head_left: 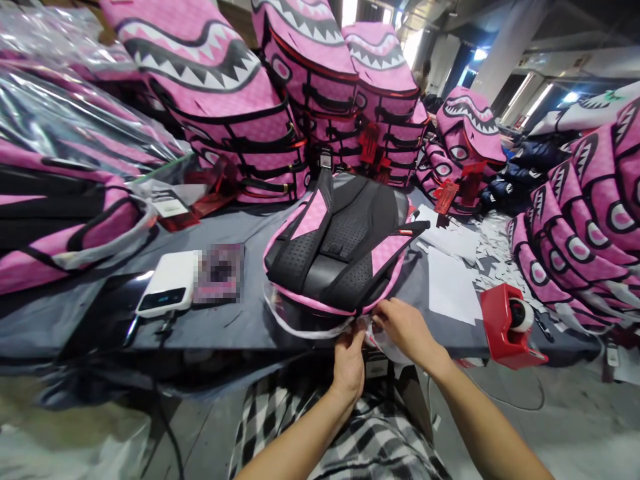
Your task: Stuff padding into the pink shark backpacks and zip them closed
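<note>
A pink and black backpack (340, 250) lies back side up on the dark table (240, 320), its black padded straps facing me. A clear plastic bag (300, 320) sits around its near end. My left hand (349, 363) pinches the bag's edge just below the backpack. My right hand (406, 328) grips the same plastic edge beside it, fingers closed. Both hands meet at the table's front edge.
Pink shark-mouth backpacks (220, 100) are stacked behind and at the right (585, 227). Bagged backpacks (65, 200) pile at the left. A white power bank (169, 283) lies left of centre. A red tape dispenser (510, 323) and white paper sheets (453, 280) are at the right.
</note>
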